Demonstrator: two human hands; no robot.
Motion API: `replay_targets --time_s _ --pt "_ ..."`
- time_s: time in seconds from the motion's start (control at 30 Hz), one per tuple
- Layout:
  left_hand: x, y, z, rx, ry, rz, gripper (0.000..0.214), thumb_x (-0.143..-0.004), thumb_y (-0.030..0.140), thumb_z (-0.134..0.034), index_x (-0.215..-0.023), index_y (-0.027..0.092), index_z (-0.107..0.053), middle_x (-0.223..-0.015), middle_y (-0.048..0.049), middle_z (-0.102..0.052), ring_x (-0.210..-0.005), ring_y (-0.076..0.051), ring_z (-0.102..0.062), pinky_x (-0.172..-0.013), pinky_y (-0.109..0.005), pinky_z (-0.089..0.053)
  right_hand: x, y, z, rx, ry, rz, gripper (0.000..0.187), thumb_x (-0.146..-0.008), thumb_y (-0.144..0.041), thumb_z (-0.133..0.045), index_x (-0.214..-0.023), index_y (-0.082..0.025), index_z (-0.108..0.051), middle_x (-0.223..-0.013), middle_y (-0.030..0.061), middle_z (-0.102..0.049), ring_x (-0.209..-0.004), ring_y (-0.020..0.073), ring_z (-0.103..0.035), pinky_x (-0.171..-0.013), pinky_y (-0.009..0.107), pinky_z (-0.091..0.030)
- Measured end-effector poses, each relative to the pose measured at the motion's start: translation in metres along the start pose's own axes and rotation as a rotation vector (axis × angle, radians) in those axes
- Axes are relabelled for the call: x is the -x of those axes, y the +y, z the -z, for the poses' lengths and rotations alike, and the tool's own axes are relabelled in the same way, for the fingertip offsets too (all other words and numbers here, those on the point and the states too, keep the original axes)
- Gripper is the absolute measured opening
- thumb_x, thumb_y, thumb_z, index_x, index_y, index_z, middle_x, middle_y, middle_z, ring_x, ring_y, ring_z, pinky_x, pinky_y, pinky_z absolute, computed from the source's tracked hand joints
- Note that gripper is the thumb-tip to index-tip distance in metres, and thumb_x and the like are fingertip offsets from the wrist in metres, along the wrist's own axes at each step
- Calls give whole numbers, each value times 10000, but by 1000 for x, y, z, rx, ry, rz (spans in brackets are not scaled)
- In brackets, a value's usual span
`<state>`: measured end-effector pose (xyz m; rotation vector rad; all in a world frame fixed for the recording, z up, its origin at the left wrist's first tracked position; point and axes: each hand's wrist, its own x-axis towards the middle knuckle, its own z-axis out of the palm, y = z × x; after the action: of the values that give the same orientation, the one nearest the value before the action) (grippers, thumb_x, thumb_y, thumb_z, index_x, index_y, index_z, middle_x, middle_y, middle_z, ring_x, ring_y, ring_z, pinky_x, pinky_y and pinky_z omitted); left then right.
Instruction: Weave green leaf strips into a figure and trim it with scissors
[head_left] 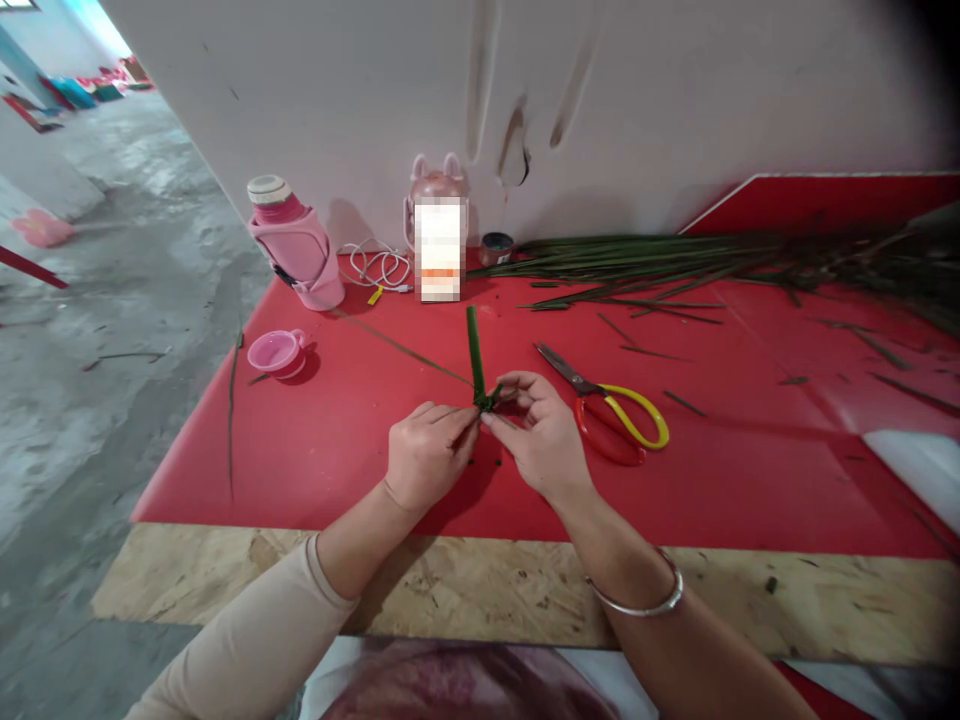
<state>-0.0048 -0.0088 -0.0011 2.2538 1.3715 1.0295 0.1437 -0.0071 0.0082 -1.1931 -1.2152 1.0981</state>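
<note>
Above the red table covering, a small knot of folded green leaf strips [486, 402] is held between both hands. One broad strip stands up from it and a thin one trails to the upper left. My left hand [431, 448] is closed, its fingertips pinching the near left side of the knot. From the right, my right hand [541, 430] pinches the knot between thumb and fingers. Just right of that hand lie scissors [589, 388] with one red and one yellow handle loop, blades towards the upper left. The fingers partly hide the knot.
A pink bottle [296, 250], a pink cup [276, 352], a white cable [379, 268] and a phone with blurred screen [439, 250] stand or lie left and behind. Long green leaves [645, 258] are heaped at the back right. A white wall [360, 110] rises behind the table.
</note>
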Motion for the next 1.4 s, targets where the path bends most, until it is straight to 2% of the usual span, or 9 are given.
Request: replay_targets --time_s 0.33,0.5,0.6,0.73,0.83,0.9,1.13,1.27,1.4 --pt "-9 -15 6 1051 -470 557 281 -666 397 -675 -665 116 -693 -547 -28 -597 -426 -59 -372 -440 -219 -269 -3 -4 22 93 -347 122 501 -715 -236 -693 -1182 -243 -511 -890 25 -647 -816 152 -615 -801 318 -499" --pt "-7 -19 -5 1195 -582 606 236 -596 349 -681 -587 117 -640 -468 -9 -540 -374 -46 -291 -406 -224 -196 0 -9 26 28 -476 85 469 -741 -219 -658 -1193 -275 -542 -854 4 -634 -807 139 -612 -761 300 -509" --pt "-6 -15 -5 949 -342 531 192 -652 316 -615 -579 139 -609 -494 5 -516 -443 -75 -380 -471 -226 -288 -4 -5 26 41 -431 113 609 -712 -186 -665 -1275 -288 -458 -1030 30 -615 -952 158 -582 -867 333 -470" --pt "-6 -11 3 305 97 224 149 -723 247 -555 -603 178 -611 -547 4 -510 -540 -105 -423 -588 -244 -355 -16 6 29 -58 -224 112 687 -697 -236 -658 -1304 -327 -350 -1280 56 -491 -1078 170 -519 -841 312 -471" --pt "-6 -12 8 147 173 20 137 -738 234 -561 -629 198 -635 -580 -18 -551 -591 -130 -458 -653 -267 -384 -21 11 30 -148 -26 14 335 -799 -396 -539 -1100 -258 -490 -979 45 -614 -825 145 -589 -686 278 -491" --pt "-6 -13 8 232 139 10 115 -744 246 -573 -680 205 -659 -669 -43 -612 -657 -146 -498 -697 -281 -400 -21 13 28 -201 -22 -80 314 -841 -496 -438 -959 -220 -533 -731 16 -606 -641 133 -575 -599 269 -477" --pt "-11 -2 -3 1440 -93 755 146 -693 300 -638 -725 166 -591 -684 -21 -588 -645 -122 -537 -655 -262 -446 -14 16 18 -167 -65 -190 376 -829 -546 -458 -867 -191 -579 -654 13 -604 -573 127 -551 -548 256 -435" --pt "-9 3 3 1835 -323 900 122 -685 209 -612 -665 145 -511 -595 17 -434 -536 -72 -452 -551 -200 -441 -11 14 14 -98 2 -56 278 -829 -461 -499 -862 -196 -576 -751 20 -591 -681 134 -541 -629 265 -437" --pt "-8 2 9 1972 -518 1039 155 -701 174 -579 -649 147 -436 -551 72 -205 -402 -32 -190 -333 -118 -151 -11 13 16 31 95 73 115 -826 -308 -487 -855 -209 -537 -823 15 -562 -719 135 -513 -681 273 -429"
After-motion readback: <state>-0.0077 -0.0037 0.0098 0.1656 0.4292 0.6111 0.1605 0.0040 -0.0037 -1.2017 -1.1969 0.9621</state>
